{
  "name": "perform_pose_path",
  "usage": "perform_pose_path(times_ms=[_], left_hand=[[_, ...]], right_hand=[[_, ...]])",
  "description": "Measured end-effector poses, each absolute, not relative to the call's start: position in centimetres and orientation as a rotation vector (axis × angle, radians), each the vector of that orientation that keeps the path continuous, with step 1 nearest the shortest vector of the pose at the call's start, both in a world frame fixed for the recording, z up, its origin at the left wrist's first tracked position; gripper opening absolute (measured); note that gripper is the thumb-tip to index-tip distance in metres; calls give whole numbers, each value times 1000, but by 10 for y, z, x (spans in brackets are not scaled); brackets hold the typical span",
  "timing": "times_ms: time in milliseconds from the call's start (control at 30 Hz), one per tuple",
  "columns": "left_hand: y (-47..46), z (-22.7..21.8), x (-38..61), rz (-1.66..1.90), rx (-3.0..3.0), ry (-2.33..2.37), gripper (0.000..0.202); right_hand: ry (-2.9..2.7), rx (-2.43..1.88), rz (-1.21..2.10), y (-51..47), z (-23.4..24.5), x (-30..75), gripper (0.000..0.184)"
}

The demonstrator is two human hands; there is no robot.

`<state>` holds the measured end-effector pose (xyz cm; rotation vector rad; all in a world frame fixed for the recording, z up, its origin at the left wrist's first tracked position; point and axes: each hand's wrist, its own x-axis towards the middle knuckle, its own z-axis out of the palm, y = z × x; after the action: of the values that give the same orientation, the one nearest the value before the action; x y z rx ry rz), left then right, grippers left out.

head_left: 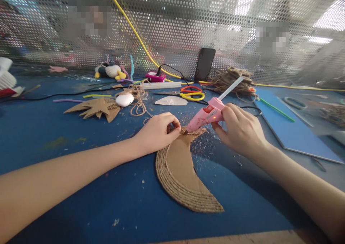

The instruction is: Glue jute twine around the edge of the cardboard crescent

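Observation:
A crescent-shaped cardboard piece (179,161) lies on the blue table, with rows of twine along its outer curve and at its top end. At that top end my left hand (161,130) is closed in a pinch, with twine (138,105) running from it back to a loose tangle. My right hand (242,127) is wrapped around a pink glue gun (206,116), whose nozzle points down at the twine beside my left fingertips. A pale glue stick (231,87) juts from the gun's rear, and a small orange light glows on its side.
Behind the cardboard lie scissors (192,93), a white case (124,99) and cut cardboard pieces (94,109). A phone (205,64) leans against the perforated metal screen (172,28). A twine bundle (231,79) and a blue board (296,129) are at right. Cables cross the back.

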<state>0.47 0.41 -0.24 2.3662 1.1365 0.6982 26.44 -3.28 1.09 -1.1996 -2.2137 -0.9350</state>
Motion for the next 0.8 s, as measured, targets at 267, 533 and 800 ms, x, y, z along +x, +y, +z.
perform_pose_path(times_ms=[267,533,800], left_hand=[[5,-2,4,717,2404,1107,8],[5,-2,5,717,2425,1091,8],[5,-2,4,707,2437,1059,6]], right_hand=[[-2222,-1185,-887,-32,11,264,6],[-2229,-1234,-872,-33,11,263,9],[-2224,-1171,-961,-33,13,264,13]])
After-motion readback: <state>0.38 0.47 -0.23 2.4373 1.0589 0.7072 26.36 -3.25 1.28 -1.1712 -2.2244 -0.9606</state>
